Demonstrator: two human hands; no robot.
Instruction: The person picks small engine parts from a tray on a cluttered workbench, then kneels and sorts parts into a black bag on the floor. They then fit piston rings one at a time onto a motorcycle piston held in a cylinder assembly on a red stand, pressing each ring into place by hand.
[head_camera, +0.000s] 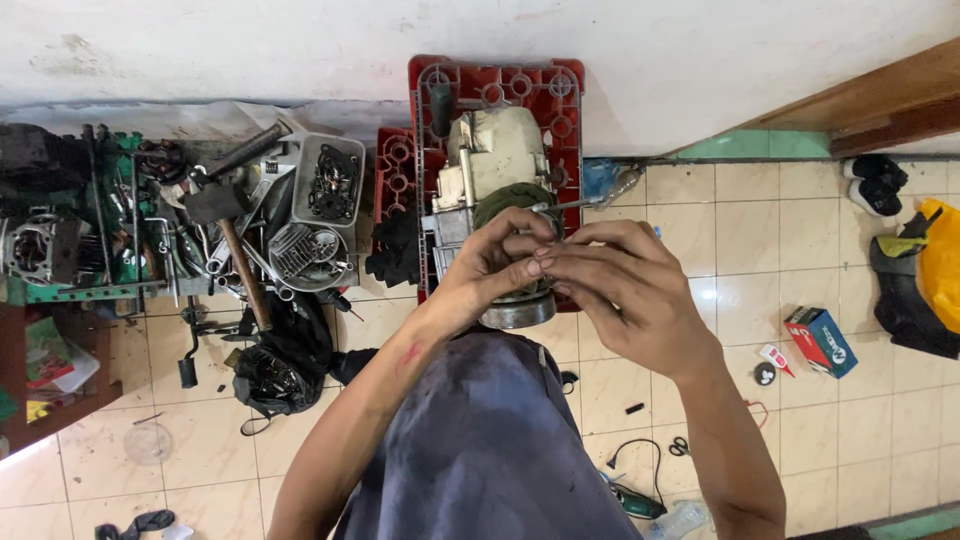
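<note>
My left hand (492, 262) and my right hand (622, 285) meet fingertip to fingertip in the middle of the view, pinching something small that the fingers hide. A thin metal rod (575, 204) sticks out to the right just above them. Behind the hands a small engine (495, 160) with a cream housing and a dark green part lies on an upturned red plastic crate (520, 85). A round metal part (518, 313) of the engine shows below my left hand. My knee in dark blue cloth (490, 440) fills the lower middle.
A heap of tools, a hammer (232, 215) and metal trays (325, 185) lies at left on the tiled floor. A black bag (275, 375) sits below them. At right are a blue-red box (822, 340), a yellow-black item (925, 275), scissors (679, 446) and a cable (630, 465).
</note>
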